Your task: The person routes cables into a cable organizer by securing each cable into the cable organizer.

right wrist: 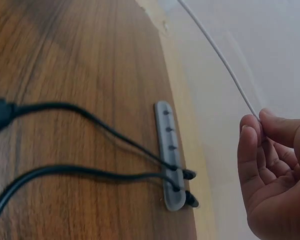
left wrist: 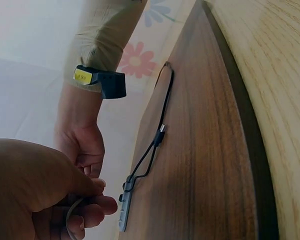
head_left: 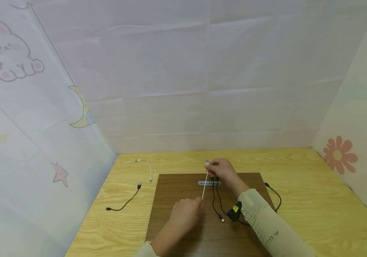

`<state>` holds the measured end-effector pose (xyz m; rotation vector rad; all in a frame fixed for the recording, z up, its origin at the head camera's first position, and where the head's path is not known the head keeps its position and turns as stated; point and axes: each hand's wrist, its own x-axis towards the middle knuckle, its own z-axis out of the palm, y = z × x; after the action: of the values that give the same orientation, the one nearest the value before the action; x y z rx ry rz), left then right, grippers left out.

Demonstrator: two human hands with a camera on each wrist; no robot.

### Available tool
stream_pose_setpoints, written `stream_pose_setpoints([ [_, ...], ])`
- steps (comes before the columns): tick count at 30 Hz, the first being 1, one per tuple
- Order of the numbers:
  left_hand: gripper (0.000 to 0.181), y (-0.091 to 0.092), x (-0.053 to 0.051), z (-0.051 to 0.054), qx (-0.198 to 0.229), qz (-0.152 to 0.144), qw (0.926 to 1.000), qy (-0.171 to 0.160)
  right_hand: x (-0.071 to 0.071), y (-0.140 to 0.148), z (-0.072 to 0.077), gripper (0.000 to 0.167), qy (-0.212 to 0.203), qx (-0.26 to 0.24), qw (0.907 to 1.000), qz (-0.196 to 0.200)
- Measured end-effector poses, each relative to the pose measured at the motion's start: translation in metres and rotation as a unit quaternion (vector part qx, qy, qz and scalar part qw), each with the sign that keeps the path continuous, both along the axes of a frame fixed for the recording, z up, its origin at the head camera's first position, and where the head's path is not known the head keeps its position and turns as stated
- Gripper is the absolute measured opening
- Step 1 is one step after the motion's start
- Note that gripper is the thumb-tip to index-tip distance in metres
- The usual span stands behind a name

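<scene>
A thin white USB cable (head_left: 205, 186) is stretched between both hands above a brown board. My right hand (head_left: 221, 169) pinches it just below its USB plug (head_left: 207, 162), between thumb and fingers in the right wrist view. Lower and nearer, my left hand (head_left: 185, 213) grips the other end; its curled fingers hide that connector. Beneath the cable lies a grey cable holder (right wrist: 163, 122) near the board's far edge. Two black cables (right wrist: 105, 126) sit in slots at one end of it, and several other slots hold no cable. One black cable's plug (head_left: 221, 218) rests on the board.
The brown board (head_left: 167, 200) lies on a light wooden table (head_left: 106, 235). Left of it are a short white cable (head_left: 149, 167) and a black cable (head_left: 129, 200). A black cable (head_left: 279, 196) passes beyond the board's right edge. Printed cloth walls (head_left: 170, 71) surround the table.
</scene>
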<state>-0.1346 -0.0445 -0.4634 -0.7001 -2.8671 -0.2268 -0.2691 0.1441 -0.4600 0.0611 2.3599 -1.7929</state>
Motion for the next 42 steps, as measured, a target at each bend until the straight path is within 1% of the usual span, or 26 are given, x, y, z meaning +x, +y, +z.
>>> stream_pose_setpoints([
  [4,0.008,0.005,-0.002,-0.007,-0.017,-0.011,0.9998,0.0,-0.002,0.001,-0.007,0.021,0.006,0.044,0.999,0.002],
  [7,0.01,0.009,-0.002,-0.013,-0.027,-0.021,0.9994,-0.01,-0.004,0.001,-0.014,0.018,0.019,0.084,0.9962,0.012],
  [12,0.01,0.014,0.0,-0.018,-0.035,-0.028,0.998,-0.044,-0.007,0.001,-0.023,0.015,0.047,0.156,0.986,0.032],
  [14,0.011,0.016,0.0,-0.019,-0.037,-0.029,0.9976,-0.051,-0.008,0.002,-0.024,0.014,0.054,0.173,0.9828,0.035],
  [17,0.013,0.018,-0.001,-0.021,-0.038,-0.033,0.9974,-0.052,-0.01,0.001,-0.026,0.014,0.059,0.195,0.9783,0.039],
  [23,0.012,0.02,-0.002,-0.026,-0.036,-0.046,0.997,-0.051,-0.013,0.001,-0.035,0.016,0.059,0.22,0.9727,0.047],
  [26,0.009,0.021,-0.003,-0.028,-0.035,-0.052,0.9971,-0.043,-0.013,0.0,-0.038,0.016,0.063,0.216,0.973,0.049],
  [29,0.007,0.021,-0.004,-0.029,-0.034,-0.055,0.997,-0.043,-0.013,0.0,-0.041,0.015,0.068,0.216,0.9727,0.048],
  [33,0.009,0.021,-0.004,-0.029,-0.044,-0.057,0.996,-0.053,-0.013,0.001,-0.043,0.013,0.072,0.23,0.9693,0.049],
  [37,0.016,0.023,-0.005,-0.03,-0.055,-0.053,0.9944,-0.073,-0.013,0.001,-0.044,0.011,0.077,0.238,0.9671,0.048],
  [39,0.016,0.024,-0.006,-0.031,-0.058,-0.049,0.9936,-0.083,-0.013,0.001,-0.045,0.011,0.082,0.238,0.9666,0.047],
  [40,0.016,0.025,-0.006,-0.031,-0.061,-0.047,0.9933,-0.086,-0.013,0.001,-0.045,0.011,0.086,0.241,0.9655,0.048],
  [42,0.013,0.025,-0.007,-0.032,-0.067,-0.047,0.9933,-0.081,-0.013,0.001,-0.044,0.012,0.095,0.249,0.9626,0.05],
])
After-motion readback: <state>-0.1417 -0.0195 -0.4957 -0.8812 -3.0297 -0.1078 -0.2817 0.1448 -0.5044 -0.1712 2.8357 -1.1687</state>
